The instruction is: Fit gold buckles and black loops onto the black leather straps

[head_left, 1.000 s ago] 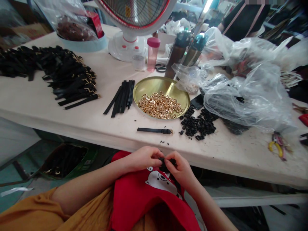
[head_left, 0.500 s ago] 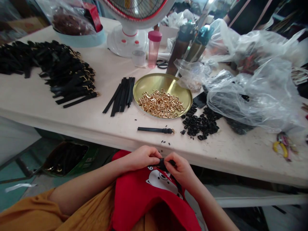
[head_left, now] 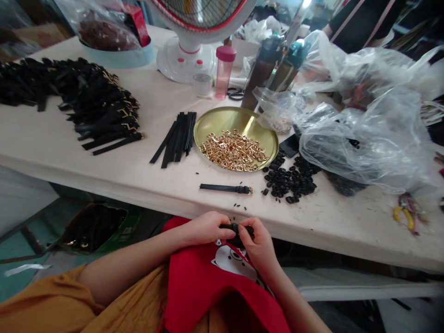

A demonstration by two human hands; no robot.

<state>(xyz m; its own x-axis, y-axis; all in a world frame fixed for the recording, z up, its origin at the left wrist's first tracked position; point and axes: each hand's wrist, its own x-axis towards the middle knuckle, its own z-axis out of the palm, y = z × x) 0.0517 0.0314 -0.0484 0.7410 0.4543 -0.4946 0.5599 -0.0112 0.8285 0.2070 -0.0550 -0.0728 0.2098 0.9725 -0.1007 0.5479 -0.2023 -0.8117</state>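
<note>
My left hand (head_left: 208, 229) and my right hand (head_left: 257, 243) meet just below the table edge, above a red cloth (head_left: 222, 296) on my lap. Both pinch a short black watch strap (head_left: 236, 230), and my fingers hide most of it. Beyond them on the table lies a finished black strap with a gold buckle (head_left: 225, 188). Behind that, a brass tray (head_left: 239, 121) holds a heap of gold buckles (head_left: 233, 151). Small black rubber loops (head_left: 287, 181) lie to its right, with loose black strips (head_left: 176, 134) to its left. A long fan of black straps (head_left: 90, 101) spreads further left.
A white fan (head_left: 185, 60), a pink bottle (head_left: 224, 71) and several flasks stand at the table's back. Clear plastic bags (head_left: 367, 143) heap on the right, near yellow-handled pliers (head_left: 408, 218). A green box of straps (head_left: 99, 229) sits below the table. A co-worker's dark torso (head_left: 364, 23) shows top right.
My hands stay together on the strap, with their fingers shifted slightly around it. The table objects appear shifted only by small movements of my head.
</note>
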